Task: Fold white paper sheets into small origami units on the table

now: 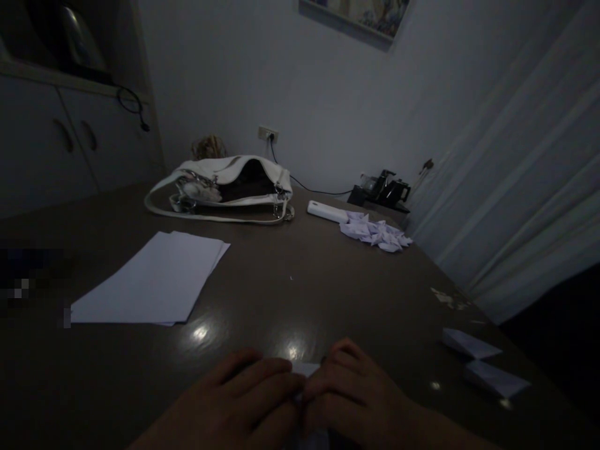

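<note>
Both my hands meet at the near edge of the dark table around a small piece of white paper (305, 369). My left hand (248, 400) has its fingers curled over the paper's left side. From the other side, my right hand (347, 394) pinches it with bent fingers. Most of the paper is hidden beneath the hands; a strip shows above the fingers and another part below. Off to the right lie two folded paper pieces (497, 378). A stack of white sheets (150, 281) rests on the left of the table.
At the back stands a white handbag (225, 165), open at the top. A heap of folded papers (375, 232) lies by a white oblong object (327, 211) at the back right. Behind it is a dark kettle set (382, 190). A pale curtain (506, 169) hangs along the right.
</note>
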Motion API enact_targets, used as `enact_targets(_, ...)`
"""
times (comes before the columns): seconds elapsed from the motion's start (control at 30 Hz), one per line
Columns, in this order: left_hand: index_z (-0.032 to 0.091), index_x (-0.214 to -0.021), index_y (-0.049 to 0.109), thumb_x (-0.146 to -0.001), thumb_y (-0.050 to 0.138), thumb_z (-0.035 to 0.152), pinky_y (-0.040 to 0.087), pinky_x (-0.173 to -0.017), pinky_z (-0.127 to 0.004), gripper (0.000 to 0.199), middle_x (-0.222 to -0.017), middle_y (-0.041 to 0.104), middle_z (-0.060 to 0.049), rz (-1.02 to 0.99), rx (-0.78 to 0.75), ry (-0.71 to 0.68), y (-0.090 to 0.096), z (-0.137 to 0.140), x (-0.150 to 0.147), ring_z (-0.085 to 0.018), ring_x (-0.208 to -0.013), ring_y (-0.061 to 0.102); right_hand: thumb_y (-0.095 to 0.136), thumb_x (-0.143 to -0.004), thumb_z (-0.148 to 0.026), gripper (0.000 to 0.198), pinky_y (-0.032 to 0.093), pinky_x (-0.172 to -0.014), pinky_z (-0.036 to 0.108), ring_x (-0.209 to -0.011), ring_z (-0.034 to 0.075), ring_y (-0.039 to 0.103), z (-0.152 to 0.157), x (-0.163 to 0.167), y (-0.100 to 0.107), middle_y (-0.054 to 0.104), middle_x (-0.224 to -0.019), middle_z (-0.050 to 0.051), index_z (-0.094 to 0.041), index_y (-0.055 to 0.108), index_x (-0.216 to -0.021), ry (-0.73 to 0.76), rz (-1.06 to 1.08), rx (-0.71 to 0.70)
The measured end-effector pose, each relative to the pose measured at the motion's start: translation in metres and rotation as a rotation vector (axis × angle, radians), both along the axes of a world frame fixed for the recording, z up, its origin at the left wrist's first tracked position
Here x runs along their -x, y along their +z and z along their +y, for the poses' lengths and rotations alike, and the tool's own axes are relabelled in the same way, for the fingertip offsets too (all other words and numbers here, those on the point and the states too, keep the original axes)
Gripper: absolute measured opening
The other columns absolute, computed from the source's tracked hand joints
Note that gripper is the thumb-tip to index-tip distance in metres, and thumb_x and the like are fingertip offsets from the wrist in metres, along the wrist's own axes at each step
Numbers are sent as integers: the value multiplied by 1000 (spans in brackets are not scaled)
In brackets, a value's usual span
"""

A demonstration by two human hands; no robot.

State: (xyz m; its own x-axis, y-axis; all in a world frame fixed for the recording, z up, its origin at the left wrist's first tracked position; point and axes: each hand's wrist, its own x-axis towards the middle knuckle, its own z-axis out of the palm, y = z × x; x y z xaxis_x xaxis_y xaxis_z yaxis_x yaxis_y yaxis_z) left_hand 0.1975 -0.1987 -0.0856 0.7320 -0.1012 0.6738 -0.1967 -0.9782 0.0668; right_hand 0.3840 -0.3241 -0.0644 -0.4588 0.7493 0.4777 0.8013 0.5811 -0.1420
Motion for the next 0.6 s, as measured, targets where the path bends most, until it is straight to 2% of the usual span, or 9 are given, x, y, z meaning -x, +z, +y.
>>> enact_targets(0.13,24,-98,64,-103,31,34,43,-77,-25,36,-95,69,3,36,-5,36,0,0,0,-13,-86,60,48,-98,-22,8,39,-80,28,-79,11,59,0,-1,2,68,-88,-2,-19,55,-95,-29,-4,12)
enact_targets(0.27,24,-102,64,-101,35,39,42,-73,-25,32,-90,67,2,62,69,39,-6,-1,0,-14,-80,58,52,-97,-26,7,38,-78,28,-78,11,58,1,-2,1,67,-88,-2,-19,54,-96,-35,-7,3)
enact_targets(0.4,24,-104,63,-100,37,34,42,-73,-26,28,-87,65,1,45,103,33,-10,-2,0,-14,-78,56,60,-90,-39,22,38,-78,29,-81,13,58,0,-3,0,66,-87,-2,-21,52,-99,-46,-34,34)
enact_targets(0.47,24,-102,63,-101,37,32,42,-72,-26,28,-86,65,1,40,104,32,-8,-2,0,-14,-79,56,62,-88,-42,26,38,-78,29,-81,13,58,0,-2,0,66,-88,-1,-21,52,-99,-51,-32,38)
enact_targets(0.6,21,-95,63,-101,38,30,41,-71,-24,27,-85,66,2,52,86,26,3,-3,0,-13,-75,56,57,-91,-39,21,37,-77,29,-78,13,57,0,-1,0,66,-87,0,-19,53,-96,-51,1,33)
